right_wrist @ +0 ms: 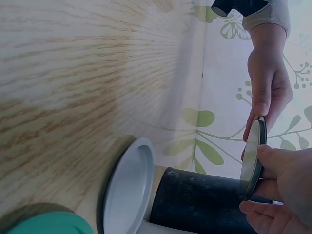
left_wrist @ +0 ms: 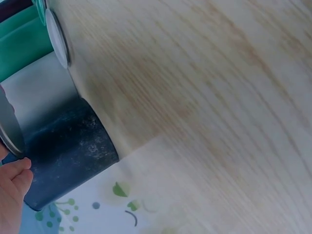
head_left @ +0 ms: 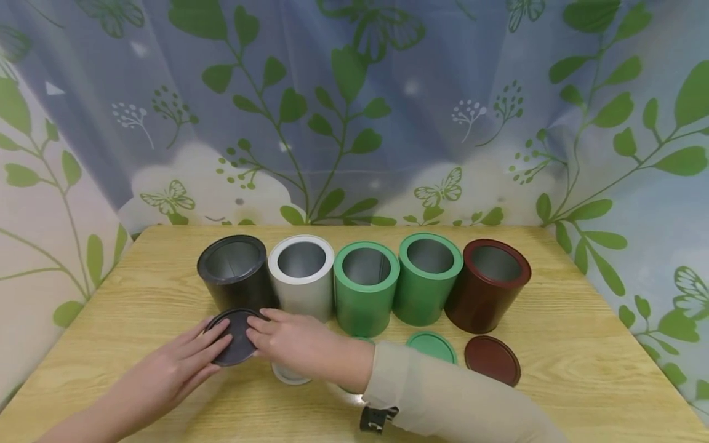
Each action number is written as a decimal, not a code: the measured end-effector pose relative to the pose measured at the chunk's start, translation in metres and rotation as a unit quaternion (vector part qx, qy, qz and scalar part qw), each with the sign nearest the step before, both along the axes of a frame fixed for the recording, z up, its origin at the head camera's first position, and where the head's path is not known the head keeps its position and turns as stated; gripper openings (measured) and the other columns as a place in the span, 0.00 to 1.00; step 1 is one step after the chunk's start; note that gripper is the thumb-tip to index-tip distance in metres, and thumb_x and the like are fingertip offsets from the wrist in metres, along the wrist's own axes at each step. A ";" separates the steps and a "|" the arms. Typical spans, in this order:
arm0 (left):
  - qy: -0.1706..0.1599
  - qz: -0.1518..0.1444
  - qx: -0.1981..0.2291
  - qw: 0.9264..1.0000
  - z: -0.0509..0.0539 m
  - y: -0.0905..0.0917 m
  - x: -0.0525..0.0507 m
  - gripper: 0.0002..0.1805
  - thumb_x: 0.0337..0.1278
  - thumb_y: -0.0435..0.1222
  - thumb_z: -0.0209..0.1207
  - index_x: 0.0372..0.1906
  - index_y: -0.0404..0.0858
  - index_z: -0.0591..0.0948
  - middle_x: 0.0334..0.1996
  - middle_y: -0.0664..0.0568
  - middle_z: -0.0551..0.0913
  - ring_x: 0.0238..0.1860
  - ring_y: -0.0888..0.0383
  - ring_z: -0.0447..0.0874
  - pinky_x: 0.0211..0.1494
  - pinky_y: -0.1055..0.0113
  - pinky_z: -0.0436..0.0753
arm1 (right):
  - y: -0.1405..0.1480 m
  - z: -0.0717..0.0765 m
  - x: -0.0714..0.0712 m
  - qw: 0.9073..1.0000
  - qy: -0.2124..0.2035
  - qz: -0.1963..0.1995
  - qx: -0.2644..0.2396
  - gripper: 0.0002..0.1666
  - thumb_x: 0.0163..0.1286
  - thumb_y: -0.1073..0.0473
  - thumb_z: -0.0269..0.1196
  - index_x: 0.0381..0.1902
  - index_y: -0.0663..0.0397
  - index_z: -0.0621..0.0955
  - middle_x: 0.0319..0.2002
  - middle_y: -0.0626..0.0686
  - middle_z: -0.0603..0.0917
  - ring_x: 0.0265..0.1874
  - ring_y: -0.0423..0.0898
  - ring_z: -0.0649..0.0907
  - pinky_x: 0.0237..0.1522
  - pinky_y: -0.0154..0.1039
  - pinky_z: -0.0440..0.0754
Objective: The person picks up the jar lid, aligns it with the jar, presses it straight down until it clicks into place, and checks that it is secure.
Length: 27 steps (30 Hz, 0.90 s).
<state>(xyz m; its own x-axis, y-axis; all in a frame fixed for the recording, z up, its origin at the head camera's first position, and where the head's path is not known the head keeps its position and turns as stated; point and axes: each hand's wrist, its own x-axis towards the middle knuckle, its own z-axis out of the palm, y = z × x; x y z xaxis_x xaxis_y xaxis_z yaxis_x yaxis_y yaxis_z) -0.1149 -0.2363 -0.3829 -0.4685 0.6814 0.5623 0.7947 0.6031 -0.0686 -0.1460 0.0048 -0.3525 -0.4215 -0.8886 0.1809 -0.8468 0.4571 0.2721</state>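
Observation:
Both hands hold a round black lid (head_left: 237,344) by its rim, in front of a black can (head_left: 238,292). The left hand (head_left: 166,363) grips the lid's left side, fingers across its top. From the other side the right hand (head_left: 299,341) pinches the lid's right edge. In the right wrist view the lid (right_wrist: 251,161) is held off the table between thumbs and fingers. Only fingertips of a hand (left_wrist: 14,183) beside the lid (left_wrist: 9,126) appear in the left wrist view. The black can stands upright with its top uncovered.
A white can (head_left: 304,298), two green cans (head_left: 362,311) and a dark red can (head_left: 482,301) stand uncovered in the row. Before them lie a white lid (head_left: 290,374), a green lid (head_left: 432,346), a dark red lid (head_left: 493,360) and another green lid, mostly hidden by the right arm.

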 end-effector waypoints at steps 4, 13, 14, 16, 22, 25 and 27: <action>0.002 0.001 0.002 1.000 0.003 0.000 0.000 0.30 0.70 0.53 0.37 0.52 0.36 0.81 0.56 0.43 0.77 0.56 0.44 0.75 0.59 0.73 0.67 | 0.000 0.003 0.000 1.000 0.003 -0.004 0.000 0.23 0.72 0.46 0.51 0.58 0.48 0.77 0.60 0.47 0.75 0.60 0.43 0.72 0.60 0.30 0.66; -0.007 0.005 -0.001 1.000 0.009 0.001 0.000 0.30 0.70 0.53 0.38 0.53 0.37 0.81 0.57 0.45 0.76 0.60 0.47 0.71 0.54 0.68 0.74 | 0.002 0.009 0.001 1.000 0.005 -0.008 -0.005 0.23 0.72 0.45 0.51 0.58 0.48 0.78 0.59 0.47 0.75 0.60 0.43 0.72 0.60 0.30 0.66; -0.006 0.004 0.000 1.000 0.010 0.001 -0.001 0.30 0.70 0.53 0.39 0.53 0.37 0.81 0.57 0.45 0.76 0.59 0.47 0.71 0.54 0.69 0.74 | 0.002 0.010 0.001 1.000 0.008 -0.008 -0.005 0.23 0.72 0.45 0.51 0.58 0.47 0.78 0.59 0.47 0.75 0.60 0.42 0.72 0.60 0.30 0.66; -0.004 -0.001 0.003 1.000 0.010 0.001 -0.001 0.29 0.70 0.53 0.39 0.53 0.37 0.81 0.57 0.44 0.76 0.59 0.46 0.72 0.55 0.70 0.73 | 0.003 0.010 0.001 1.000 0.013 -0.009 -0.007 0.23 0.72 0.45 0.51 0.58 0.47 0.78 0.59 0.47 0.75 0.60 0.42 0.72 0.60 0.30 0.65; 0.004 -0.011 0.010 1.000 0.013 -0.001 -0.002 0.30 0.70 0.53 0.38 0.53 0.36 0.81 0.57 0.43 0.76 0.65 0.52 0.64 0.63 0.80 0.54 | 0.002 0.015 0.001 1.000 0.021 -0.005 -0.002 0.24 0.72 0.45 0.50 0.59 0.47 0.77 0.60 0.46 0.74 0.61 0.42 0.71 0.61 0.30 0.64; 0.009 -0.014 0.013 1.000 0.015 -0.001 -0.003 0.30 0.70 0.52 0.38 0.53 0.35 0.81 0.57 0.43 0.76 0.65 0.53 0.63 0.63 0.80 0.54 | 0.001 0.018 0.001 1.000 0.028 -0.004 0.003 0.24 0.72 0.45 0.50 0.60 0.47 0.76 0.60 0.47 0.74 0.62 0.42 0.70 0.63 0.31 0.62; 0.011 -0.017 0.016 1.000 0.016 -0.001 -0.003 0.30 0.70 0.52 0.38 0.53 0.35 0.80 0.57 0.43 0.76 0.65 0.52 0.62 0.63 0.80 0.54 | 0.002 0.020 0.001 1.000 0.028 -0.006 0.004 0.24 0.73 0.45 0.50 0.60 0.47 0.76 0.61 0.47 0.74 0.62 0.42 0.70 0.63 0.31 0.62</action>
